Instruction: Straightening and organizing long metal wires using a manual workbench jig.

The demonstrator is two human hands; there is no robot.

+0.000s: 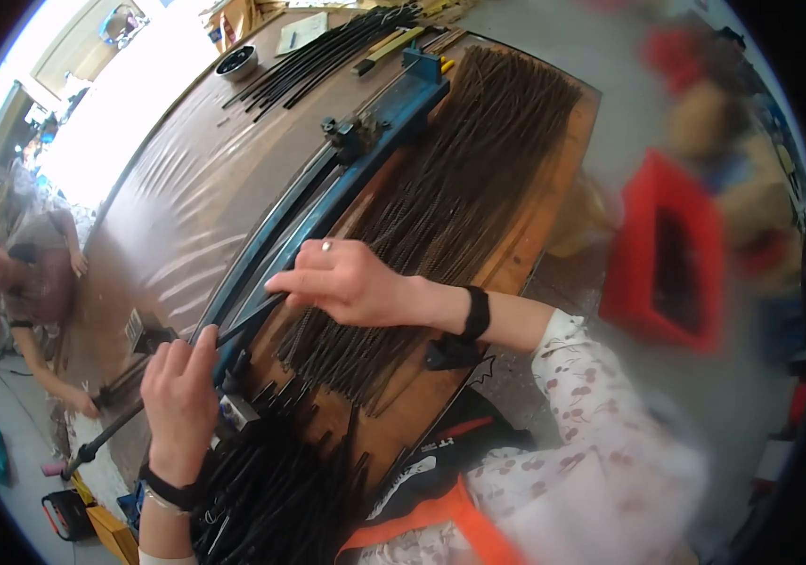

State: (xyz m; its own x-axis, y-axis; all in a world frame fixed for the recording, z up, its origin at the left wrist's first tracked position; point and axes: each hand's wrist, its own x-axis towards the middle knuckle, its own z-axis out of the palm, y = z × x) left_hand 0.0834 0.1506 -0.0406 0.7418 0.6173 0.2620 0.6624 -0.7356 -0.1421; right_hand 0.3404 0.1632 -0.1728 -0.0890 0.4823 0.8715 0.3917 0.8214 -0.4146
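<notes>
Near the centre of the frame, the right hand [351, 284] has thumb and fingers pinched together on a thin, dark, narrow strip [250, 317]. The strip slants down to the lower left, where the left hand [179, 400] closes on its other end (the curled fingers partly hide that grip). It lies across a long blue metal rail fixture [379, 155] running toward the upper centre. Right of the rail spreads a thick bundle of brown, cord-like rods [459, 179]; loose black tubes [261, 490] fill the lower centre.
</notes>
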